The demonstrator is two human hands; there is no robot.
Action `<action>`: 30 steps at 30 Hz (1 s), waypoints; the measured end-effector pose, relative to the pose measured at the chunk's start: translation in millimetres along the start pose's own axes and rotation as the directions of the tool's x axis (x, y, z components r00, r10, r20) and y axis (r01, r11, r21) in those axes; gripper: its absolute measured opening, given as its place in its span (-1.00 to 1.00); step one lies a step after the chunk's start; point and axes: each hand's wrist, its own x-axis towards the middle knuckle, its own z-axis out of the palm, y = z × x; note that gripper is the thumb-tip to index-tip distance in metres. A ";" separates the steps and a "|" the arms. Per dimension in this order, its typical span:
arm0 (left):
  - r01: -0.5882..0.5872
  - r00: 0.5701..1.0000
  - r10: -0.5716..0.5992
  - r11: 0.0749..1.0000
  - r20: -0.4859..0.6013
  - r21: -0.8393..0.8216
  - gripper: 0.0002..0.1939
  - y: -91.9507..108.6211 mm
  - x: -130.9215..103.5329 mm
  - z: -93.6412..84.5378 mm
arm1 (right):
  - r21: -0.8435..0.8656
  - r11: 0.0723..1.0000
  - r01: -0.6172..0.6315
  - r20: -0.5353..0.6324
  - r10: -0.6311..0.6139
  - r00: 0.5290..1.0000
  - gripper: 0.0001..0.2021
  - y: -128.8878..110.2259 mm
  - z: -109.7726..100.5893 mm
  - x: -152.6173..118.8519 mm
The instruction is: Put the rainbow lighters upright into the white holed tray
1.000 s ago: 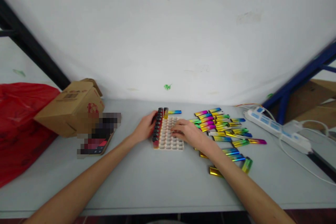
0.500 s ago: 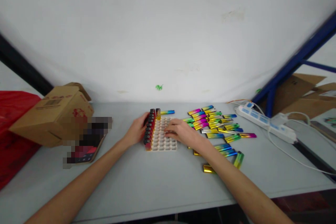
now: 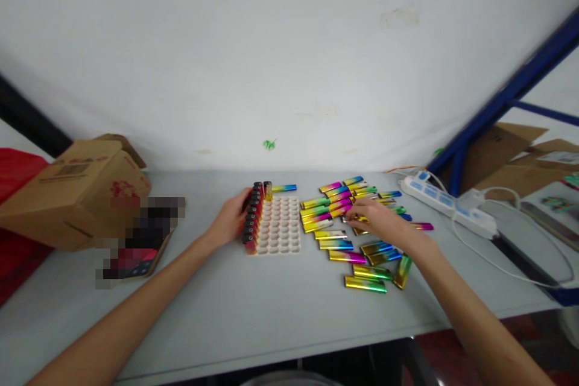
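Observation:
A white tray with rows of round holes (image 3: 286,226) lies on the grey table. Red lighters with black tops (image 3: 252,217) stand upright along its left side, and one yellowish lighter (image 3: 268,192) stands at its back. My left hand (image 3: 230,217) is curled against the left side of the red lighters. To the right of the tray, shiny multicoloured lighters (image 3: 340,256) lie in a loose spread. Over this spread is my right hand (image 3: 368,217), fingers bent together around something I cannot make out. A blue and yellow lighter (image 3: 284,188) lies behind the tray.
At the left are a cardboard box (image 3: 76,193), a red bag (image 3: 18,259) and a partly blurred phone (image 3: 145,253). A white power strip (image 3: 447,202) with cables lies at the right, near a blue metal frame (image 3: 459,160) and more cardboard (image 3: 506,154).
My right hand has moved right, from above the tray to the multicoloured lighters. My left hand stays beside the red lighters. The whole view has shifted slightly.

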 end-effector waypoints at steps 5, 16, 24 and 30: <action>-0.001 1.000 0.001 1.000 -0.009 0.007 -0.59 0.8 -0.9 0.4 | 0.099 0.995 0.005 -0.037 -0.001 0.999 -0.86 -2.5 0.9 3.3; -0.017 1.000 0.017 0.999 -0.001 0.030 -0.61 -0.3 -1.2 0.1 | 0.951 0.303 0.063 -0.124 0.188 0.974 -0.61 -72.7 4.0 51.2; -0.019 1.000 0.019 1.000 0.003 0.024 -0.58 -1.3 -1.7 -0.2 | 0.944 0.294 -0.150 0.030 0.377 0.926 -0.44 -109.6 33.8 80.8; -0.012 1.000 0.012 0.998 -0.002 0.061 -0.62 -2.1 -1.3 0.5 | 0.905 0.375 -0.198 0.013 0.443 0.897 -0.44 -110.0 53.3 79.7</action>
